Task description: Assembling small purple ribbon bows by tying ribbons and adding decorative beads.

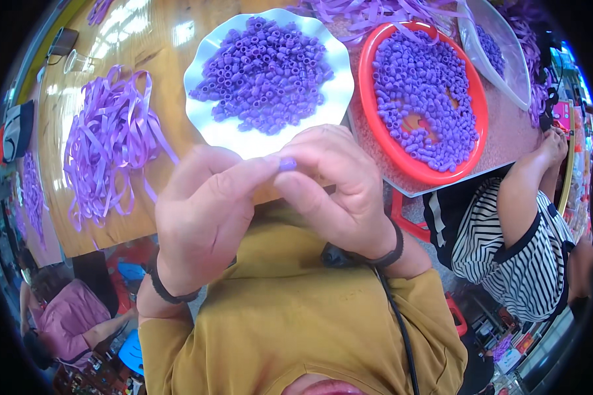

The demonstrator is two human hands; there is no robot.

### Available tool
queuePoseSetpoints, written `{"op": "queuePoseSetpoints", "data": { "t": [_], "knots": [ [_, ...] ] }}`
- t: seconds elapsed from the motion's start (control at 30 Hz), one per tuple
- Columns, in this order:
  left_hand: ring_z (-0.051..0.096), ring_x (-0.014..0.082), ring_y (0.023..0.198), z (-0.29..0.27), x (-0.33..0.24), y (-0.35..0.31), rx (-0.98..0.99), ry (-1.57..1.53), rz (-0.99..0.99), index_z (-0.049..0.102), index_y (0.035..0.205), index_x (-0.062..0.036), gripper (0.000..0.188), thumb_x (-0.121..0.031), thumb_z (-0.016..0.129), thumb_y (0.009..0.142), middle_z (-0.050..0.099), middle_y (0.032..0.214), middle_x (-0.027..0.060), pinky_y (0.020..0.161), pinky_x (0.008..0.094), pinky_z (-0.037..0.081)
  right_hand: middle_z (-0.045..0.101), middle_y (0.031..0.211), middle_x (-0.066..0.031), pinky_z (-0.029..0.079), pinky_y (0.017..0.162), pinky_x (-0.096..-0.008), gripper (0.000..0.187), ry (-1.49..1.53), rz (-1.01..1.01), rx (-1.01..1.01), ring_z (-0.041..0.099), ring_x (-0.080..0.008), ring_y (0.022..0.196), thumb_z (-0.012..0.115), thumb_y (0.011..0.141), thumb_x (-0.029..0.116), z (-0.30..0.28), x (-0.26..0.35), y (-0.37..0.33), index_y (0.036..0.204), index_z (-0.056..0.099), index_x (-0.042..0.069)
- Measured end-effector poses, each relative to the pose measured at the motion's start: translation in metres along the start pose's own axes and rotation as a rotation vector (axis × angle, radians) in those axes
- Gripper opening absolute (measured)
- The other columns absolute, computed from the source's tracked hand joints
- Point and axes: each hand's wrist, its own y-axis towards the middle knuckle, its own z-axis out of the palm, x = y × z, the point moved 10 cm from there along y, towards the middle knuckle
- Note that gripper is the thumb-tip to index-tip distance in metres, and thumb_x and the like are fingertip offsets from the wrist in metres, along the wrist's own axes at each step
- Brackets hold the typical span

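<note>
Just in front of the white dish, my two hands meet at the fingertips. Between thumb and forefinger my right hand (339,181) pinches a small purple plastic cap (287,164). My left hand (211,204) is closed too, its fingertips up against the cap's left side; whether they hold anything else is hidden. Behind them, the white scalloped dish (204,125) carries a heap of similar small hollow purple pieces (267,72). A loose pile of purple ribbons (109,145) lies on the wooden table (168,59) to the left.
On the right, a red oval tray (369,99) holds more purple pieces, with a clear plastic container (517,85) beyond it. More ribbons (375,13) lie at the back. A person in stripes (517,243) sits at right, another person (72,316) at lower left.
</note>
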Motion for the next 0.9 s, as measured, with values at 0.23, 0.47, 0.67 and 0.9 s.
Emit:
{"op": "queuePoseSetpoints", "data": {
  "t": [0.23,0.47,0.67,0.9],
  "knots": [
    [0.049,0.0097,0.072,0.007,0.017,-0.013,0.024,-0.254,-0.189,0.056,0.092,-0.0005,0.017,0.010,0.056,0.080,0.052,0.084,0.0055,0.060,0.0206,0.039,0.059,0.078,-0.0074,0.040,0.069,-0.0308,0.011,0.013,-0.081,0.013,0.054,-0.0209,0.071,0.061,0.081,0.009,0.005,0.006,-0.003,0.088,0.062,0.001],
    [0.050,0.0103,0.060,0.002,0.020,-0.020,-0.033,-0.279,-0.250,0.055,0.085,-0.0015,0.014,0.008,0.060,0.077,0.052,0.074,0.0054,0.051,0.0208,0.038,0.059,0.075,-0.0067,0.040,0.065,-0.0318,0.010,-0.010,-0.164,0.045,0.054,-0.0217,0.069,0.060,0.077,0.005,0.009,0.013,-0.005,0.086,0.062,0.001],
    [0.049,0.0095,0.060,0.008,0.022,-0.025,-0.025,-0.429,-0.333,0.054,0.086,-0.0017,0.015,0.008,0.060,0.077,0.051,0.075,0.0045,0.050,0.0215,0.037,0.058,0.075,-0.0087,0.041,0.062,-0.0324,0.010,0.026,-0.182,0.014,0.054,-0.0228,0.068,0.062,0.075,0.005,0.005,0.015,-0.008,0.085,0.062,0.001],
    [0.051,0.0123,0.060,0.007,0.006,-0.019,0.015,-0.250,-0.131,0.056,0.086,-0.0026,0.018,0.010,0.060,0.075,0.053,0.073,0.0056,0.051,0.0227,0.038,0.058,0.075,-0.0090,0.042,0.062,-0.0327,0.011,0.052,-0.218,0.020,0.054,-0.0238,0.066,0.063,0.074,0.007,0.008,0.019,-0.011,0.083,0.061,0.001]
  ]
}}
